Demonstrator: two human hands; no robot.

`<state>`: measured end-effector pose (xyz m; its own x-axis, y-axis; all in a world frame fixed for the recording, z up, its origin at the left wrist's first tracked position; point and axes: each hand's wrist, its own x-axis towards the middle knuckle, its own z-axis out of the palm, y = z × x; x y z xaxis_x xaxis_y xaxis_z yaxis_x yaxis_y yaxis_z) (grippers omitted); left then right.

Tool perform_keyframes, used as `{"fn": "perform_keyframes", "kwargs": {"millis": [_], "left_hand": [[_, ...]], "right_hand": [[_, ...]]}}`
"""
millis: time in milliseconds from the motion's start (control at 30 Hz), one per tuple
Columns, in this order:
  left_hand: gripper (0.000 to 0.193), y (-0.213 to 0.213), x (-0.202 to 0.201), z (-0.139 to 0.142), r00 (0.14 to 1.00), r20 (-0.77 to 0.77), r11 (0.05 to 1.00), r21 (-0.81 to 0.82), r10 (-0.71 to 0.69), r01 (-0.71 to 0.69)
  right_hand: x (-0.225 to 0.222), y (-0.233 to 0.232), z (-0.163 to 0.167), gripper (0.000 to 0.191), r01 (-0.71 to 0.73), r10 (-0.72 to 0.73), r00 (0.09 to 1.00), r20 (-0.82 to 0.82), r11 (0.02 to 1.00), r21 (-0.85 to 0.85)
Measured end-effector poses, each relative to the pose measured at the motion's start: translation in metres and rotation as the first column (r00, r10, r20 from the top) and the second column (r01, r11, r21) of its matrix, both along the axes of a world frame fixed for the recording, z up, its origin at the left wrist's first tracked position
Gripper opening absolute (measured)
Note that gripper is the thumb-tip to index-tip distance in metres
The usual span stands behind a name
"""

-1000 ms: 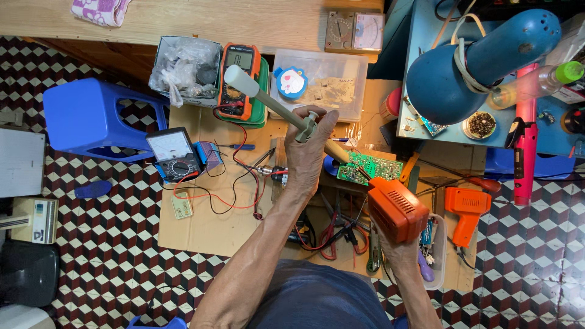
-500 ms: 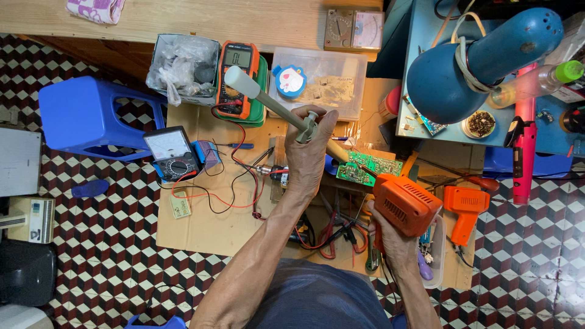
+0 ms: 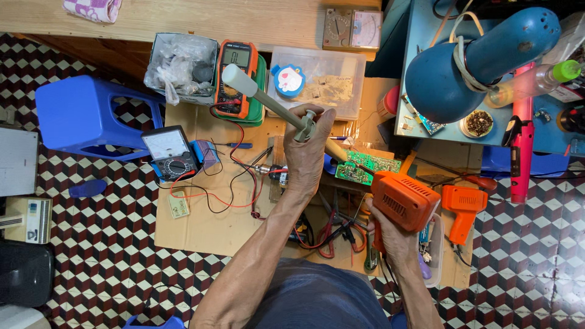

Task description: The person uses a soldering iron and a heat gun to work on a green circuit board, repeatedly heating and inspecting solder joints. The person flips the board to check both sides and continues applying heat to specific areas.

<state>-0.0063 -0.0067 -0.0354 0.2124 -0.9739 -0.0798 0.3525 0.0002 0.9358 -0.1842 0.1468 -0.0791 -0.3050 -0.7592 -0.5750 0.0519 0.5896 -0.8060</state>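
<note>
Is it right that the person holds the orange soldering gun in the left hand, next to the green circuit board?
No. The orange soldering gun is in the right hand, as the head view shows. The left hand holds a grey pump tool. The green circuit board does lie beside it.

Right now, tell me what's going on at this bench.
A person sits over a cardboard sheet strewn with wires and meters. Their left hand grips a long grey suction tool, tip down near a green circuit board. Their right hand holds an orange soldering gun, aimed at the same board. Another orange soldering gun lies to the right.
</note>
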Motion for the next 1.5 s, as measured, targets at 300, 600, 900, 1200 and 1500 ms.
{"fn": "perform_keyframes", "kwargs": {"millis": [300,600,900,1200,1500], "left_hand": [[0.027,-0.001,0.002,-0.004,1.0,0.029,1.0,0.021,-0.003,0.002],[0.028,-0.002,0.003,-0.004,0.999,0.036,1.0,0.016,0.004,-0.005],[0.026,0.0,0.005,-0.006,0.999,0.023,0.999,-0.032,-0.036,0.037],[0.033,-0.005,0.007,-0.004,0.995,-0.094,0.998,0.046,-0.041,0.045],[0.035,-0.013,0.005,-0.001,0.996,-0.055,0.998,0.009,-0.069,0.069]], "right_hand": [[0.005,0.003,-0.002,0.032,0.003,-0.003,0.999,-0.037,1.0,-0.005],[-0.002,0.006,-0.011,0.033,-0.054,0.055,0.993,-0.102,0.998,0.013],[-0.026,0.032,-0.06,0.044,-0.637,0.197,0.567,-0.8,0.72,-0.274],[-0.001,0.013,-0.02,0.035,-0.013,0.012,0.998,-0.062,1.0,-0.012],[0.005,0.005,0.004,0.031,-0.056,0.056,0.994,-0.096,0.998,0.011]]}}
